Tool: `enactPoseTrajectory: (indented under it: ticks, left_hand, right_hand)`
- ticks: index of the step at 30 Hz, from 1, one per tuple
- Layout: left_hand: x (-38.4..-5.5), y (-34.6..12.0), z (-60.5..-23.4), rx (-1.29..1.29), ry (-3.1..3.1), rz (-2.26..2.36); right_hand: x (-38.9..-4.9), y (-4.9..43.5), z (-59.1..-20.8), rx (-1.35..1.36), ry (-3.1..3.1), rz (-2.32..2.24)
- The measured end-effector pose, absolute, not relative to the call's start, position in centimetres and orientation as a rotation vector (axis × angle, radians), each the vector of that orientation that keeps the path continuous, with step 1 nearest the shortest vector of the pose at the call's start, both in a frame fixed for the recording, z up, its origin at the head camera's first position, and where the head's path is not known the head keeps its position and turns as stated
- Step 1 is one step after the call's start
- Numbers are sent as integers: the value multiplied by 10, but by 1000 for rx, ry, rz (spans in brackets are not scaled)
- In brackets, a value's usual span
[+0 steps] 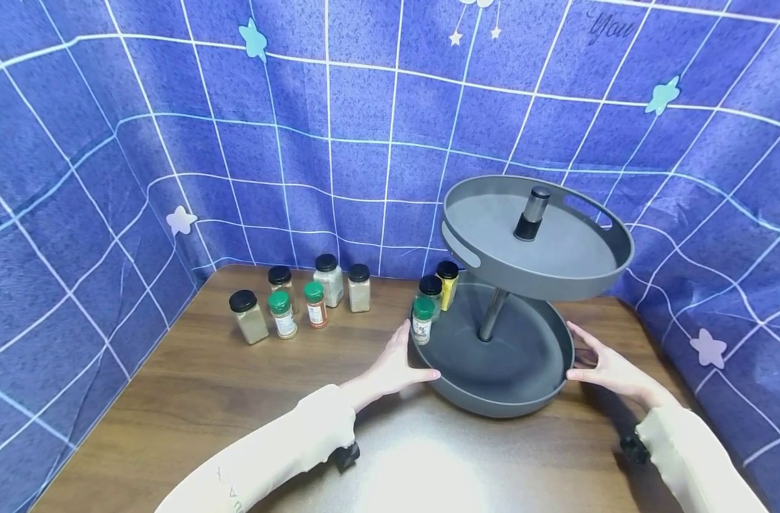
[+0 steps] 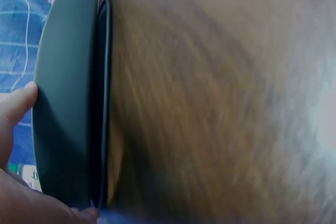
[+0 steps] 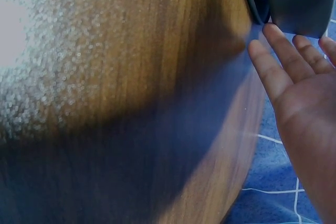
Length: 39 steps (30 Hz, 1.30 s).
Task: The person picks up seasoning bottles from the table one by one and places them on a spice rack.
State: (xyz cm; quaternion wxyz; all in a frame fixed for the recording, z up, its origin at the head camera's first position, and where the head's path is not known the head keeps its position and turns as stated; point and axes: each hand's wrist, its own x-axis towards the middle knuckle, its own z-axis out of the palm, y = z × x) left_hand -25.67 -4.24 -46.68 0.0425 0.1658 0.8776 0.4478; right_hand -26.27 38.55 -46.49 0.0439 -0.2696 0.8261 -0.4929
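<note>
A dark grey two-tier round tray stand (image 1: 492,393) stands on the wooden table, with a handle slot in its upper tier (image 1: 537,274). My left hand (image 1: 390,367) spreads along the left side of the lower tray, its thumb against the wall (image 2: 65,98) in the left wrist view. At the opposite side, the fingertips of my right hand (image 1: 610,367) touch the tray wall, fingers mostly straight in the right wrist view. Inside the lower tray, at the left, stand a green-capped spice jar (image 1: 422,324), a black-capped jar (image 1: 431,291) and a yellow spice jar (image 1: 449,288).
Several spice jars stand at the back left of the table (image 1: 338,427), among them a red one with a green cap (image 1: 316,310) and a tall black-capped one (image 1: 248,320). Blue cloth with white grid lines (image 1: 300,171) hangs behind and along the sides.
</note>
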Motion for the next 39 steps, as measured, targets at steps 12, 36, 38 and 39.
enactPoseTrajectory:
  ticks: [12,36,38,39]
  left_hand:
    - [-278,-55,-465,598,2639,1280]
    - [-312,-74,-463,729,2533,1202]
    - [-313,-75,-462,724,2521,1208]
    - [-313,-75,-462,722,2516,1209]
  right_hand:
    - [-263,387,-465,-788,2514,-1499]
    - [-263,386,-465,-806,2519,-1497]
    - [-263,386,-465,-802,2527,-1488]
    - [-264,387,-465,-801,2533,-1482]
